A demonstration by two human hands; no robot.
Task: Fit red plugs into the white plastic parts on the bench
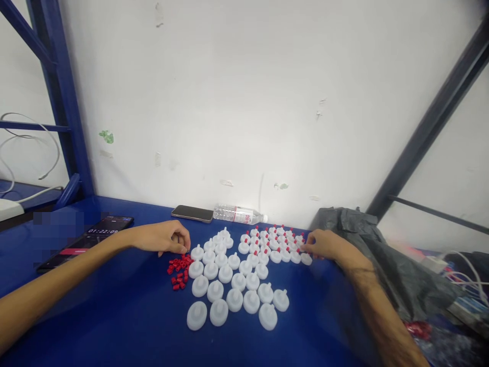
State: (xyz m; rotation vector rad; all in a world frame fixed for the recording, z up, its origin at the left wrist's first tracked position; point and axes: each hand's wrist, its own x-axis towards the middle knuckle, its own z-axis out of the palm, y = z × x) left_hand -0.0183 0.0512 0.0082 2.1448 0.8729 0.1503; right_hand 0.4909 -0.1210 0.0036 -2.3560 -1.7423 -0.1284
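Note:
My left hand (173, 238) is curled, fingertips together at the top edge of a pile of small red caps (178, 265); what is between them, if anything, is hidden. My right hand (324, 243) pinches a white nozzle lid (306, 259) at the right end of a group of white lids with red caps on their spouts (275, 244); its spout is behind my fingers. Between my hands and nearer to me, several round white lids with bare spouts (225, 274) stand on the blue table (145, 316).
A dark phone (193, 213) and a clear plastic bottle (239, 214) lie along the wall. At left is a device showing a timer (95, 234). Dark grey plastic sheeting (389, 270) covers the right side. Blue frame posts (63, 102) rise at the left.

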